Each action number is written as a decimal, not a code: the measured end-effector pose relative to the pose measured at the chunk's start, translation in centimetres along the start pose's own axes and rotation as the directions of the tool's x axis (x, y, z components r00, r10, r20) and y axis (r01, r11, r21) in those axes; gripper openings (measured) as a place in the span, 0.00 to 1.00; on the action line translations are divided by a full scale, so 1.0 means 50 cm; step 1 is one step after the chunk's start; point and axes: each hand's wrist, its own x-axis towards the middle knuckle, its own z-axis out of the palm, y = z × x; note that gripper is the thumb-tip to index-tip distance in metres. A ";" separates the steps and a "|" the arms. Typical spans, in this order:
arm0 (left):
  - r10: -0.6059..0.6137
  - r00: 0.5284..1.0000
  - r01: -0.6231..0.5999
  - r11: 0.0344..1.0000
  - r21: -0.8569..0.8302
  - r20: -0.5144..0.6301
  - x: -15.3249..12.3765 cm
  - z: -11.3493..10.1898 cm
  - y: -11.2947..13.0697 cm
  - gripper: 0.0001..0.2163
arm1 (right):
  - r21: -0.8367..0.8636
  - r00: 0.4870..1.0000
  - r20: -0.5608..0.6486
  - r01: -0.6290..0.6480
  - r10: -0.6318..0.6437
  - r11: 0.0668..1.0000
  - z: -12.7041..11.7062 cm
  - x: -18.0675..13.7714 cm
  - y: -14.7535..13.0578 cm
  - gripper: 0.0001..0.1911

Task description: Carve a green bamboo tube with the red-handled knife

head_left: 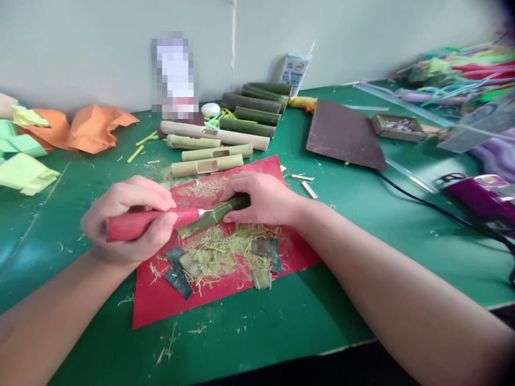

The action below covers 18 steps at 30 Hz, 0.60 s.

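Note:
My left hand (134,214) is closed around a red-handled carving tool (148,222). Its thin metal tip rests at the top of a green bamboo tube (209,219); the exact shape of the blade is hard to make out. The tube lies tilted over a red sheet (155,303), and my right hand (261,198) grips its far end, covering part of it. Pale shavings and dust (225,249) are heaped on the sheet just in front of the tube. Among them lie several cut bamboo chips (179,273).
Cut bamboo tubes (249,126) lie in rows behind the sheet, some with notches. A blurred-out upright object (175,78) and a drink carton (295,72) stand by the wall. Orange paper (94,128) is at left; a dark board (341,134) and purple device (483,203) are at right.

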 end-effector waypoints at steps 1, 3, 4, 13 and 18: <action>0.065 0.998 -0.065 0.998 0.014 -0.008 0.003 0.002 0.007 0.05 | -0.001 1.000 -0.002 -0.004 0.004 1.000 0.000 0.000 0.000 0.13; 0.102 0.994 -0.101 0.995 0.025 -0.039 0.004 0.004 0.017 0.06 | 0.000 1.000 -0.002 -0.014 0.014 1.000 -0.001 0.000 -0.001 0.13; 0.094 0.995 -0.093 0.995 0.034 -0.044 0.001 0.003 0.020 0.06 | 0.001 1.000 -0.001 -0.015 0.015 1.000 -0.001 0.000 -0.002 0.13; -0.038 0.998 0.028 0.984 0.173 0.050 -0.031 -0.048 0.027 0.13 | 0.007 1.000 0.006 -0.015 0.015 1.000 -0.003 0.000 -0.004 0.13; 0.013 0.963 -0.097 0.949 0.300 0.268 0.000 -0.069 0.036 0.14 | 0.022 1.000 0.011 -0.028 0.027 0.999 -0.006 -0.002 -0.008 0.12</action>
